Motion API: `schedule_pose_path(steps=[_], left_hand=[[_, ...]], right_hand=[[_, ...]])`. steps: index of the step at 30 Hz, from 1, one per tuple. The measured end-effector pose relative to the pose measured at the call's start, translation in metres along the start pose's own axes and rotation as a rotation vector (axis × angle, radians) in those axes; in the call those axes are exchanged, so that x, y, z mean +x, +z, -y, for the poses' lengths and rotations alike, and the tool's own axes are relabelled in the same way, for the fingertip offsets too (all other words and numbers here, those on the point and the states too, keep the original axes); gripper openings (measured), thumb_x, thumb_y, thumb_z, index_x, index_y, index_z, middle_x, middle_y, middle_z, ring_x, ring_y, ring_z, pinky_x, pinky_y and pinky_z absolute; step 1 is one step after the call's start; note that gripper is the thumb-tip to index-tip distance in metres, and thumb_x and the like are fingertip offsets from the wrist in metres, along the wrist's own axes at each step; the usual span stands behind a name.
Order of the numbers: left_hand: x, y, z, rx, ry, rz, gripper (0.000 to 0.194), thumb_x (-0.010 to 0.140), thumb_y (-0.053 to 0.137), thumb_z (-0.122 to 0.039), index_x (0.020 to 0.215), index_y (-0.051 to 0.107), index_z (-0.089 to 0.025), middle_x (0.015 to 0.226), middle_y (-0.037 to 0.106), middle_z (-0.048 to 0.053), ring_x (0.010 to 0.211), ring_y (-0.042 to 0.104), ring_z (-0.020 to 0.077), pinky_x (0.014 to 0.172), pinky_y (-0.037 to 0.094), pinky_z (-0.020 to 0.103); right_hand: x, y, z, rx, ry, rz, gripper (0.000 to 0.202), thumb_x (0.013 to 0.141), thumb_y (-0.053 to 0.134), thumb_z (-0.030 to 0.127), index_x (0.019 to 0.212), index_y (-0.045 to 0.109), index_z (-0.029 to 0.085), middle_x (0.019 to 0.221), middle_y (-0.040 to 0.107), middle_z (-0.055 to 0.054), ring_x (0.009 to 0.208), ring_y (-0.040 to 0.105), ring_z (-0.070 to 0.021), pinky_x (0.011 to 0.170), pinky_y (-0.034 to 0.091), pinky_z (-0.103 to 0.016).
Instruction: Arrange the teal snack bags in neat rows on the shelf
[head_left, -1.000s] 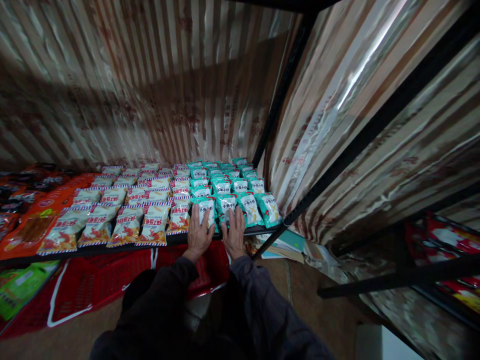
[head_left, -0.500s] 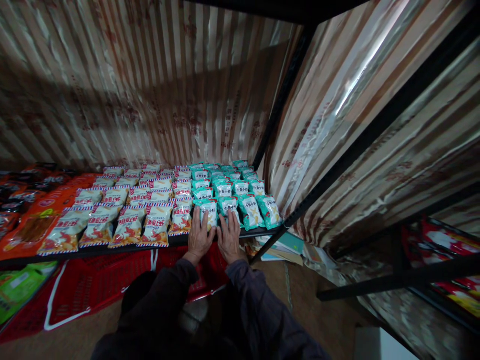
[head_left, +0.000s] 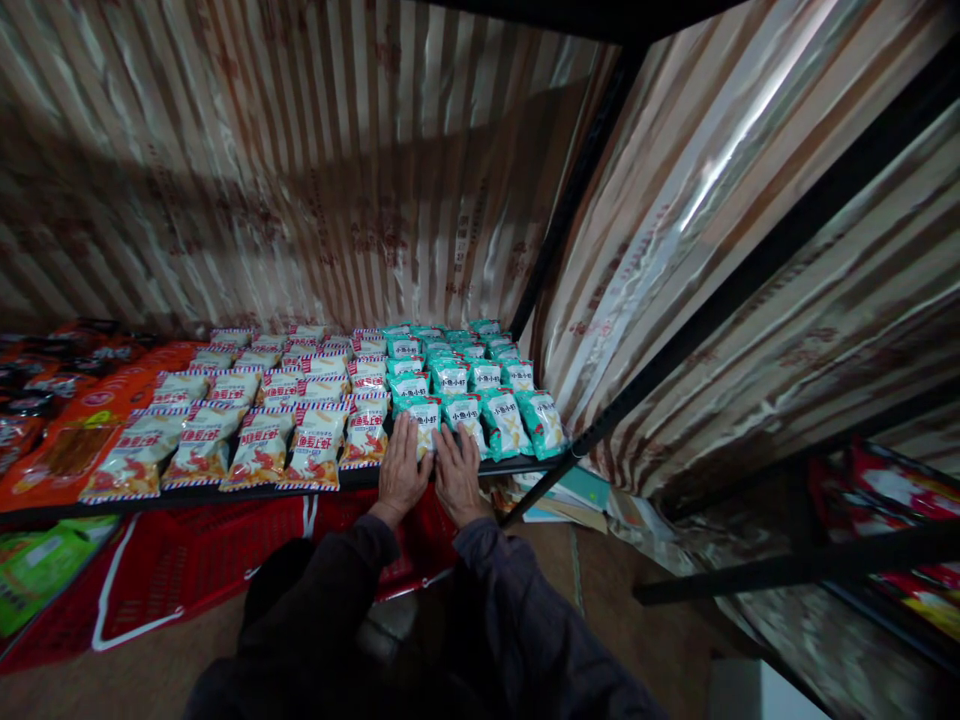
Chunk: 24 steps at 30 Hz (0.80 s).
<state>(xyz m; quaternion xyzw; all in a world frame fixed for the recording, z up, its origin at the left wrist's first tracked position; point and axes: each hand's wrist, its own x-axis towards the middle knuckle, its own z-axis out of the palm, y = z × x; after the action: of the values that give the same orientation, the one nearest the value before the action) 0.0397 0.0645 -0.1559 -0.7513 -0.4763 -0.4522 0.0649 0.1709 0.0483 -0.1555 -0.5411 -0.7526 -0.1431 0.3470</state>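
Observation:
Rows of small teal-and-white snack bags fill the right end of a black shelf (head_left: 255, 490). My left hand (head_left: 403, 470) rests with fingers stretched along the left side of a front snack bag (head_left: 426, 418). Beside it, my right hand (head_left: 457, 474) lies with extended fingers over the lower part of the neighbouring snack bag (head_left: 469, 412). Both hands appear to touch the bags without gripping them. Two more teal bags, one of them this bag (head_left: 504, 424), sit to the right in the front row. White-and-orange snack bags (head_left: 315, 445) adjoin on the left.
Orange packets (head_left: 75, 450) and dark packets lie farther left. Red baskets (head_left: 202, 560) with white handles stand below the shelf. A black post (head_left: 600, 420) slants at the right, with papers (head_left: 562, 495) behind it. Striped sheeting (head_left: 300, 180) hangs behind.
The fingers have slid slightly down the two front teal bags, uncovering more of their printed faces. The view has shifted a little.

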Motion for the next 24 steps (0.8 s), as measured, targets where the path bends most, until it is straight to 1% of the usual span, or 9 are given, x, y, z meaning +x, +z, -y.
schedule_pose_path(steps=[4,6,8,11,14,19,24], left_hand=[[-0.002,0.002,0.001,0.008,-0.016,0.006,0.062,0.092,0.040,-0.029,0.146,0.016,-0.009,0.151,0.024,0.022,0.142,0.019,0.0276,0.109,0.033,0.048],[-0.001,0.003,0.001,0.021,-0.021,0.014,0.063,0.092,0.040,-0.029,0.146,0.017,-0.008,0.151,0.023,0.022,0.142,0.017,0.0277,0.109,0.033,0.048],[0.000,0.002,0.001,0.032,-0.018,0.027,0.062,0.092,0.039,-0.029,0.146,0.018,-0.007,0.151,0.024,0.022,0.142,0.017,0.0273,0.109,0.033,0.046],[0.001,0.002,0.001,0.039,-0.018,0.031,0.060,0.093,0.039,-0.029,0.146,0.019,-0.007,0.150,0.025,0.021,0.142,0.019,0.0263,0.109,0.033,0.045],[0.001,0.002,0.001,0.037,-0.025,0.025,0.062,0.093,0.040,-0.031,0.146,0.018,-0.007,0.150,0.026,0.022,0.142,0.018,0.0263,0.109,0.033,0.045],[-0.002,0.002,0.001,0.027,-0.035,0.020,0.065,0.093,0.041,-0.033,0.147,0.014,-0.008,0.151,0.024,0.022,0.142,0.016,0.0274,0.110,0.030,0.047],[-0.002,0.001,0.001,0.007,-0.028,0.007,0.070,0.093,0.041,-0.033,0.148,0.006,-0.010,0.153,0.019,0.022,0.143,0.014,0.0281,0.111,0.029,0.049]], right_hand=[[-0.002,-0.001,-0.003,-0.025,0.044,-0.020,0.046,0.093,0.036,0.020,0.140,0.040,0.020,0.149,0.034,-0.011,0.142,0.017,-0.0254,0.110,0.023,-0.051],[-0.003,-0.001,-0.005,-0.038,0.069,-0.023,0.045,0.094,0.036,0.021,0.139,0.041,0.020,0.152,0.029,-0.011,0.143,0.016,-0.0262,0.110,0.022,-0.052],[-0.004,0.000,-0.007,-0.042,0.069,-0.007,0.044,0.094,0.036,0.022,0.138,0.042,0.021,0.152,0.028,-0.010,0.143,0.015,-0.0260,0.110,0.021,-0.052],[-0.002,0.001,-0.009,-0.044,0.054,0.012,0.042,0.095,0.036,0.022,0.136,0.044,0.018,0.152,0.029,-0.012,0.143,0.014,-0.0257,0.110,0.022,-0.051],[-0.002,0.001,-0.009,-0.052,0.058,0.013,0.043,0.095,0.036,0.022,0.137,0.042,0.016,0.152,0.029,-0.013,0.143,0.013,-0.0256,0.111,0.022,-0.051],[-0.008,-0.001,-0.006,-0.081,0.087,0.009,0.044,0.095,0.036,0.022,0.139,0.039,0.017,0.152,0.027,-0.013,0.144,0.010,-0.0265,0.111,0.021,-0.051],[-0.012,-0.007,-0.006,-0.090,0.065,0.012,0.046,0.095,0.037,0.022,0.141,0.037,0.018,0.153,0.026,-0.013,0.144,0.010,-0.0267,0.111,0.020,-0.051]])
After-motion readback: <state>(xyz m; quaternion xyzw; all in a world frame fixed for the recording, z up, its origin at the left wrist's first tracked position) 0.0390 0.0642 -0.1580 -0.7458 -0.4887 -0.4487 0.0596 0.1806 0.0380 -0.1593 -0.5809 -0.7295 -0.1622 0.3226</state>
